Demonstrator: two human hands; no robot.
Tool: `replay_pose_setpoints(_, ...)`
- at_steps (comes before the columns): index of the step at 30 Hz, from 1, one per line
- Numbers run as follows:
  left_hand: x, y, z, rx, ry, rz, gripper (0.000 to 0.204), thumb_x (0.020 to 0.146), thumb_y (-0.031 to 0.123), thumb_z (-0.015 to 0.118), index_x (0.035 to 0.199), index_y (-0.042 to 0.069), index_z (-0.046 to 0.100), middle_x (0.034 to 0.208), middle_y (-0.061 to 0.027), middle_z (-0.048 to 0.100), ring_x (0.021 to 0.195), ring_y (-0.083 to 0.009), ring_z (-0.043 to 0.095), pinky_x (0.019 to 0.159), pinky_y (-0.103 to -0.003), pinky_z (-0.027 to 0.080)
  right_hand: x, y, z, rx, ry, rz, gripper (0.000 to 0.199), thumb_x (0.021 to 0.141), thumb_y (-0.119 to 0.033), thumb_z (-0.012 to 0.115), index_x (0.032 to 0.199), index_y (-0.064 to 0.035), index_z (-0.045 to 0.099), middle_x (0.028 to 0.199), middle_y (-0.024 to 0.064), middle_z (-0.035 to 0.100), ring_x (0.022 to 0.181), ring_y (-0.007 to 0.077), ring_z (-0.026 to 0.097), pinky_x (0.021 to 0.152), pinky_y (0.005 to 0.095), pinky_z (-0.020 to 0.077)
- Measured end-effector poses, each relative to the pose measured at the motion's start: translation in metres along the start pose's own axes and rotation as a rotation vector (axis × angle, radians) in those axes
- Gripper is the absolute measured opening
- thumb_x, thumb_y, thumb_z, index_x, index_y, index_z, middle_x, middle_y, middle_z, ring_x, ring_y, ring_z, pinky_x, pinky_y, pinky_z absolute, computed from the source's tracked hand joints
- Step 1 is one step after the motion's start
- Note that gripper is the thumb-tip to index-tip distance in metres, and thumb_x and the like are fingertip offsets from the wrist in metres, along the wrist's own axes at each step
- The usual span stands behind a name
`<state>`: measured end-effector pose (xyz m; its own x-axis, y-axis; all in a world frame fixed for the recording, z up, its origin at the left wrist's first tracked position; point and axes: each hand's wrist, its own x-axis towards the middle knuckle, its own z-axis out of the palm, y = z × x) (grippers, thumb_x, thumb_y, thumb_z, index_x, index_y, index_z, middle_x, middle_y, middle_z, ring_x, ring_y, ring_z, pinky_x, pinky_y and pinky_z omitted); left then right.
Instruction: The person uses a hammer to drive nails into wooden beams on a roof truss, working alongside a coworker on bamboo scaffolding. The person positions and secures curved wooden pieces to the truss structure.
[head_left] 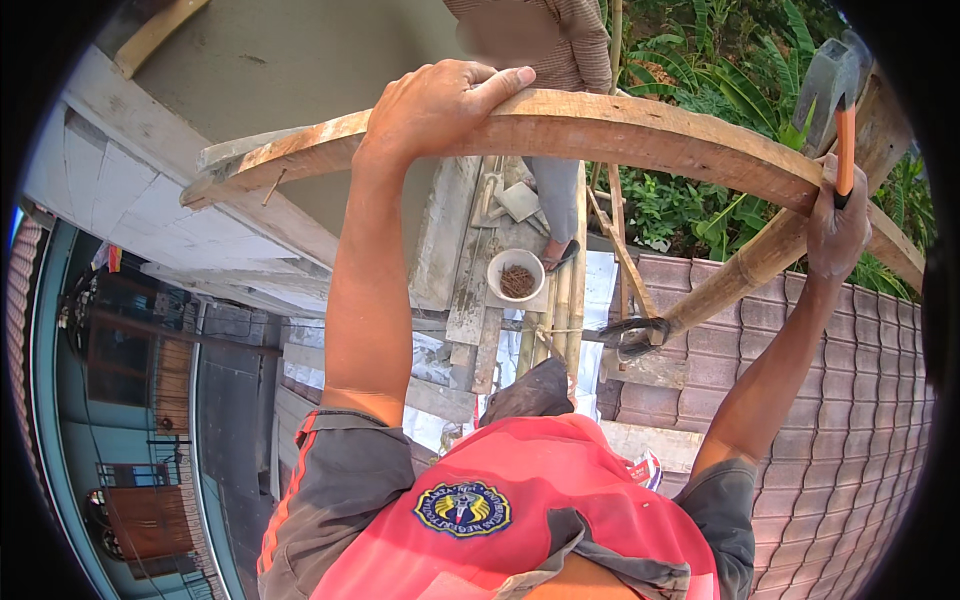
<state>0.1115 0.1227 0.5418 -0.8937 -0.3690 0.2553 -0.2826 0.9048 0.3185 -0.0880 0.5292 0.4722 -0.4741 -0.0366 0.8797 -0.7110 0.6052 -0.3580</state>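
A long wooden beam (640, 135), bowed by the lens, stretches across the upper view. My left hand (430, 105) is closed over its top edge left of the middle, thumb lying along the wood. Near the beam's right part, my right hand (838, 230) grips a hammer (845, 135) by its orange and black handle, with the grey metal head up. That hand also overlaps the beam; whether its fingers hold the wood too I cannot tell. A nail (272, 188) sticks out of the beam near its left end.
A white bowl of nails (516, 275) stands on scaffold planks below the beam. Another person (560, 200) stands beyond it. Wet-looking grey concrete (300, 80) lies far left, inside board edging. A bamboo pole (735, 280) slants above roof tiles (800, 400) at right.
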Motion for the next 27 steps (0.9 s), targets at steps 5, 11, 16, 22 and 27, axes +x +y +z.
replay_pose_setpoints(5, 0.005, -0.007, 0.009, -0.033, 0.058, 0.049, 0.070, 0.098, 0.077, 0.054, 0.110, 0.017, 0.087, 0.091, -0.0122, 0.081, 0.090, -0.0309, 0.078, 0.087, -0.043, 0.058, 0.001, 0.008, 0.001, -0.030, 0.028, -0.024, 0.026, 0.107, -0.022, 0.069, 0.131, -0.0126, 0.073, 0.103, 0.0074, 0.078, 0.092, 0.0197, 0.075, 0.088, 0.0355, 0.0577)
replay_pose_setpoints(11, 0.009, -0.017, 0.001, 0.152, 0.096, 0.473, 0.045, 0.102, 0.049, 0.063, 0.105, 0.009, 0.083, 0.101, -0.0170, 0.078, 0.092, -0.0369, 0.075, 0.089, -0.047, 0.057, 0.002, 0.027, 0.001, 0.071, 0.026, -0.163, 0.027, 0.104, -0.017, 0.069, 0.130, -0.0128, 0.074, 0.120, 0.0055, 0.081, 0.106, 0.0194, 0.078, 0.094, 0.0330, 0.0582)
replay_pose_setpoints(16, 0.001, 0.002, -0.003, -0.153, 0.025, 0.134, 0.058, 0.105, 0.057, 0.057, 0.106, 0.004, 0.081, 0.095, -0.0216, 0.078, 0.092, -0.0364, 0.074, 0.086, -0.042, 0.054, 0.001, 0.021, 0.005, 0.037, 0.031, -0.104, 0.029, 0.105, -0.013, 0.066, 0.132, -0.0060, 0.074, 0.125, 0.0087, 0.077, 0.109, 0.0169, 0.073, 0.100, 0.0322, 0.0543)
replay_pose_setpoints(22, 0.005, -0.004, 0.000, -0.268, -0.009, 0.182, 0.053, 0.107, 0.049, 0.059, 0.112, 0.001, 0.080, 0.095, -0.0195, 0.079, 0.087, -0.0255, 0.072, 0.086, -0.037, 0.054, 0.005, 0.027, 0.001, 0.002, 0.008, -0.095, 0.032, 0.104, -0.017, 0.067, 0.133, -0.0045, 0.075, 0.121, 0.0074, 0.078, 0.106, 0.0153, 0.073, 0.098, 0.0315, 0.0546)
replay_pose_setpoints(27, 0.006, -0.004, 0.002, -0.360, -0.025, 0.212, 0.051, 0.110, 0.043, 0.061, 0.115, -0.005, 0.078, 0.096, -0.0130, 0.081, 0.089, -0.0180, 0.069, 0.085, -0.034, 0.054, 0.003, 0.017, 0.004, 0.059, 0.057, -0.081, 0.032, 0.103, -0.021, 0.069, 0.128, -0.0043, 0.078, 0.116, 0.0063, 0.079, 0.105, 0.0145, 0.072, 0.098, 0.0303, 0.0540)
